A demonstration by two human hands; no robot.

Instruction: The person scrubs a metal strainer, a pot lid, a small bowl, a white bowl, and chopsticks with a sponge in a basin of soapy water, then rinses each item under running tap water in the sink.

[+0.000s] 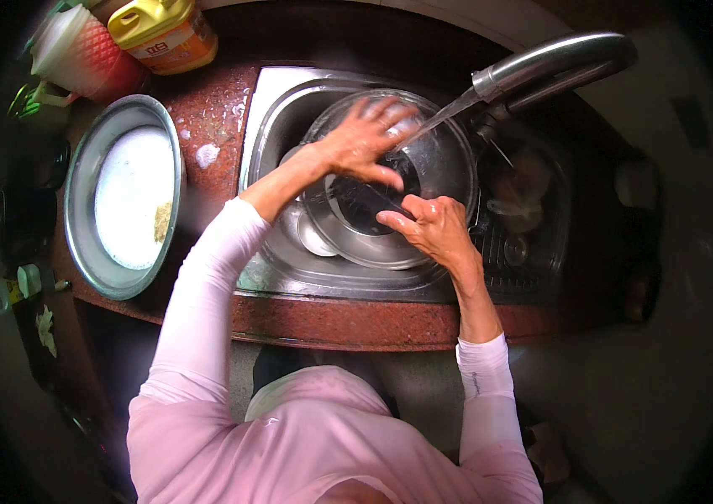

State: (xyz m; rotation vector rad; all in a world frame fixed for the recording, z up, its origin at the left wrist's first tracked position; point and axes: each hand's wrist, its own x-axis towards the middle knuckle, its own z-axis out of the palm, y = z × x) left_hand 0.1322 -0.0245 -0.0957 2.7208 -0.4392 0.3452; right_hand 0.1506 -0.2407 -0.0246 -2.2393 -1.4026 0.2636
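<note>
A wide, round, shiny metal vessel [394, 255] sits in the stainless steel sink [274, 264], its middle looking dark. Over its upper left part my left hand [366, 142] is spread, palm down, with blurred fingers and nothing seen in it. My right hand [435, 227] is at the vessel's right side, fingers curled and thumb stretched towards the middle. Whether it grips anything is hidden. Water runs from the faucet [488, 82] into the vessel beside my left fingers. A pale bowl [315, 236] shows partly under the vessel's lower left edge.
On the red-brown stone counter [331, 321] at left stands a metal basin [76, 227] of foamy water with a tan scrubber [163, 222]. Behind it are a yellow detergent jug [161, 38] and a red-and-white pitcher [88, 53]. The shaded right sink side [514, 252] holds unclear items.
</note>
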